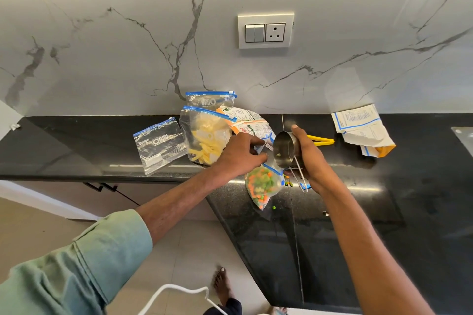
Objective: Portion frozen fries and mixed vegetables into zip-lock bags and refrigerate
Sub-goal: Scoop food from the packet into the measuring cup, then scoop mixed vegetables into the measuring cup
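Tipping steel cup (284, 148) over, seemingly, vegetable bag (262, 186)

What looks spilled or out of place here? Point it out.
A few peas and vegetable bits lie loose on the black counter beside the vegetable bag, under the tipped steel cup. They missed the bag's mouth.

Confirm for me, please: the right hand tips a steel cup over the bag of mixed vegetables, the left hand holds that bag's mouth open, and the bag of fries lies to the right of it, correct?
Not quite. In the head view the bag of fries stands to the left of the bag of mixed vegetables, not the right. The rest holds: the right hand tips the steel cup, and the left hand holds the bag's mouth.
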### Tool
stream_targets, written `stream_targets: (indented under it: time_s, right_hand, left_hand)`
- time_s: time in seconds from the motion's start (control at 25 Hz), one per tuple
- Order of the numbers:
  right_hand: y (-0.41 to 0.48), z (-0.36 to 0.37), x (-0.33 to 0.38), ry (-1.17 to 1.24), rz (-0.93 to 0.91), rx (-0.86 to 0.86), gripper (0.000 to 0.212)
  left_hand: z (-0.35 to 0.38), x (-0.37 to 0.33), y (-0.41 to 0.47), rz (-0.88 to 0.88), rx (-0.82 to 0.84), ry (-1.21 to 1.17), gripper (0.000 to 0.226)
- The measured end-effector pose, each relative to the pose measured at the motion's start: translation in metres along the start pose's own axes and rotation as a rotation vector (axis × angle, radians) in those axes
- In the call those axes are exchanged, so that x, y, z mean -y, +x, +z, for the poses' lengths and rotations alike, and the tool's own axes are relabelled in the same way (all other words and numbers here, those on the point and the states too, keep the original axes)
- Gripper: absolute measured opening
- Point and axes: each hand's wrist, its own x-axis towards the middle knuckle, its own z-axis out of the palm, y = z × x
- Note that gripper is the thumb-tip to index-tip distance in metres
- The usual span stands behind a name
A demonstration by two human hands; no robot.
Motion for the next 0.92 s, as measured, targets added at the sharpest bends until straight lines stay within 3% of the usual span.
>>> stream_targets:
  time_s: [0.16,0.28,0.44,0.52,0.68,0.8,0.92]
  right_hand:
    - [-0.008,-0.003,-0.002,0.111,0.012,0.058,0.046]
    - [-0.007,-0.001,-0.002,0.041,-0.011,-0.005,0.049]
    - [0.005,0.012,-0.019,-0.741,-0.372,-0.270,0.057]
    - [0.007,0.020,-0.020,-0.892,-0.409,-0.306,0.058]
    - [0.012,0.015,-0.012,-0.628,-0.320,-0.202,0.052]
    - [0.013,-0.001,-0.013,-0.121,-0.181,-0.115,0.055]
    - [0.017,-0.019,-0.033,0.337,0.013,0.008,0.062]
  left_hand:
    - [0.005,-0.001,-0.002,0.031,-0.005,-0.007,0.050]
    - [0.006,-0.001,-0.002,0.048,0.017,-0.033,0.057]
    - [0.007,0.001,0.000,0.121,0.032,-0.035,0.045]
    - [0.009,0.004,0.000,0.139,0.016,-0.004,0.041]
    - [0.004,0.012,0.004,0.172,0.049,0.050,0.055]
    - [-0.002,0.019,0.008,0.150,0.053,0.165,0.062]
    - [-0.004,0.025,0.010,0.142,0.036,0.235,0.054]
